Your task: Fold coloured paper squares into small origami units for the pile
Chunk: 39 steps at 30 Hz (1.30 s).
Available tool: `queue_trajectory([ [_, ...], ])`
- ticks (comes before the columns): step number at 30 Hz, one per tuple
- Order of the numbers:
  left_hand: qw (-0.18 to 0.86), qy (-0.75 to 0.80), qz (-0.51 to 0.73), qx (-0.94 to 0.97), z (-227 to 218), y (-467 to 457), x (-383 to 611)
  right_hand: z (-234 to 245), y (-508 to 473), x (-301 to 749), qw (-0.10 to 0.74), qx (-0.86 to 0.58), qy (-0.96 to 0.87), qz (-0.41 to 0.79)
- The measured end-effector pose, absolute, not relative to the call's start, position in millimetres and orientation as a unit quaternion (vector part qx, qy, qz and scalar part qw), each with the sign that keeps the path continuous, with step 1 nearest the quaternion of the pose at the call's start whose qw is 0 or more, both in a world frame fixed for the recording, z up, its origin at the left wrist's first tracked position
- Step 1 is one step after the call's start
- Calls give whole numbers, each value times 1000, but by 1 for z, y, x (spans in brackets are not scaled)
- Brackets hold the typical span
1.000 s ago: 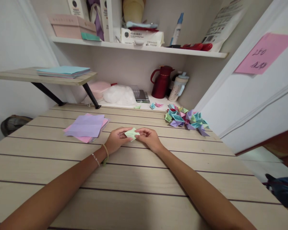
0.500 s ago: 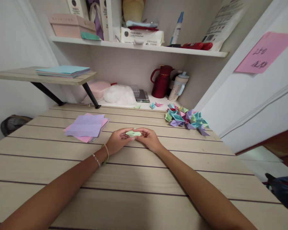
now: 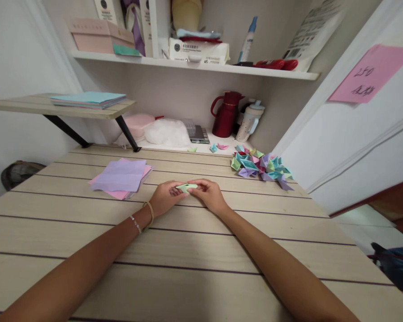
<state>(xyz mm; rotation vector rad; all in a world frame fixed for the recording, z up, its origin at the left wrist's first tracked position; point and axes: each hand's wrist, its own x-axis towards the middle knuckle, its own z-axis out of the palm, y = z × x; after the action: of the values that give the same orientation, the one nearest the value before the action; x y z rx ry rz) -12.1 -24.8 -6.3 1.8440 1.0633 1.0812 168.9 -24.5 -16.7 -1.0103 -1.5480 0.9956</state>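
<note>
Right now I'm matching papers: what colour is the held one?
The folded paper is pale green, shown in the head view.

pale green paper [image 3: 184, 188] | folded, gaping | between left hand [image 3: 164, 197] and right hand [image 3: 209, 195]

Matt paper for the green folded piece [image 3: 184, 188], smooth wood grain for the table [image 3: 181, 248], soft sheen for the jug [image 3: 225, 118].

2 hands [image 3: 163, 198] [image 3: 210, 196], 1 in-hand grn ppr [image 3: 185, 188]
</note>
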Motion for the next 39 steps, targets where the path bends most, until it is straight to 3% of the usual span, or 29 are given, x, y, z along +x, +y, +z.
queue_trajectory([
  [5,332,426,397,742,-4,-26,-13,-19,-24,168,479,-393,-622,477],
  [10,286,431,383,766,-1,-26,-14,-13,-26,167,486,-407,-673,382],
  [16,352,415,395,740,-1,-24,-14,-11,-27,167,492,-431,-672,347],
  [22,448,401,392,696,-6,-24,-13,-15,-25,167,477,-428,-606,471],
  [33,438,371,370,731,3,-28,-12,-17,-23,167,524,-408,-558,498],
  [39,399,417,374,726,5,-29,-12,-10,-28,167,502,-399,-601,477],
])
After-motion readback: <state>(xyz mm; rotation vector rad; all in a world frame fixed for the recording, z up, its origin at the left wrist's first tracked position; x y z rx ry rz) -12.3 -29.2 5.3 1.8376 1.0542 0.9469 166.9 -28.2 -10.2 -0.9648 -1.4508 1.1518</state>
